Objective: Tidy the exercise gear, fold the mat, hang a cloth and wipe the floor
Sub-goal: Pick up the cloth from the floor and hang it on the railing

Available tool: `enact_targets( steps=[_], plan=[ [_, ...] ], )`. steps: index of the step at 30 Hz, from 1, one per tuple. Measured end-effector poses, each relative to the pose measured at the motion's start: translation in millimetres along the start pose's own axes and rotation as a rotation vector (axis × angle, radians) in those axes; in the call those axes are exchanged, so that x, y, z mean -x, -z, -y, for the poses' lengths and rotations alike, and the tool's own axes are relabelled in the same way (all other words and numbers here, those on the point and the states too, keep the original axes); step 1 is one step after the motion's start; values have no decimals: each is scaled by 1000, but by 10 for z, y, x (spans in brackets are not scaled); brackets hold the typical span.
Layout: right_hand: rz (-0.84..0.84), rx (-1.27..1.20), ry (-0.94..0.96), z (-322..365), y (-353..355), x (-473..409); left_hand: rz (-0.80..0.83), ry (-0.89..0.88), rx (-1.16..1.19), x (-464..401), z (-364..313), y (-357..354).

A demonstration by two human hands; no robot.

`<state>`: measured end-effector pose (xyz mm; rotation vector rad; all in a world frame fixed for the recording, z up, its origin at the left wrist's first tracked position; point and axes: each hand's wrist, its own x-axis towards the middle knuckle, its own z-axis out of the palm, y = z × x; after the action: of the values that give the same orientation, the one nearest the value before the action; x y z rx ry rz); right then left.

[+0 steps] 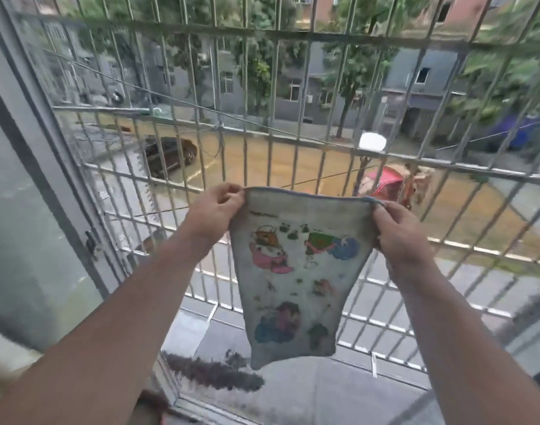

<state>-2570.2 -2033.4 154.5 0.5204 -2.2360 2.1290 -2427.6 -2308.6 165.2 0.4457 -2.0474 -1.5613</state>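
Note:
A small white cloth with cartoon prints and a grey-blue hem hangs spread out in front of me. My left hand pinches its top left corner. My right hand grips its top right corner. The top edge is stretched between both hands and the rest of the cloth hangs down freely. Both arms reach out through an open window toward a metal security grille.
The grille's bars and horizontal rails surround the cloth on the far side and below. A window frame with a latch stands at the left. A dark patch lies on the ledge below. A street with vehicles lies far beneath.

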Motion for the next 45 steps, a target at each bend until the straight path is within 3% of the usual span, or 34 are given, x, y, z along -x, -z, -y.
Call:
enact_targets(
  steps=[5,11,16,24,27,32,36,38,41,45],
  plan=[
    [-17,94,112,26,-284,-709,-56,-96,-32,-749,79,-110],
    [-70,373,290,137,-666,-1521,-181,-436,-287,-1784,113,-248],
    [-194,528,398,389,-868,-2277,-102,-672,-299,-2896,-104,-124],
    [-391,631,401,809,-936,-3323,-15,-812,-451,-4205,-653,-192],
    [-428,554,343,937,-962,-3684,-7,-753,-423,-4576,-817,-379],
    [-380,484,129,957,-974,-4275,20,-468,-444,-5171,-863,-765],
    [-342,274,15,724,-1059,-4584,99,-149,-169,-5376,-669,-1066],
    [-351,214,10,461,-1035,-4733,46,-123,-157,-5461,-500,-1203],
    [-402,356,24,94,-1081,-4748,43,-72,-173,-5549,-128,-1402],
    [-230,573,42,-439,-1107,-4666,220,-53,-415,-5339,281,-1595]
  ],
)
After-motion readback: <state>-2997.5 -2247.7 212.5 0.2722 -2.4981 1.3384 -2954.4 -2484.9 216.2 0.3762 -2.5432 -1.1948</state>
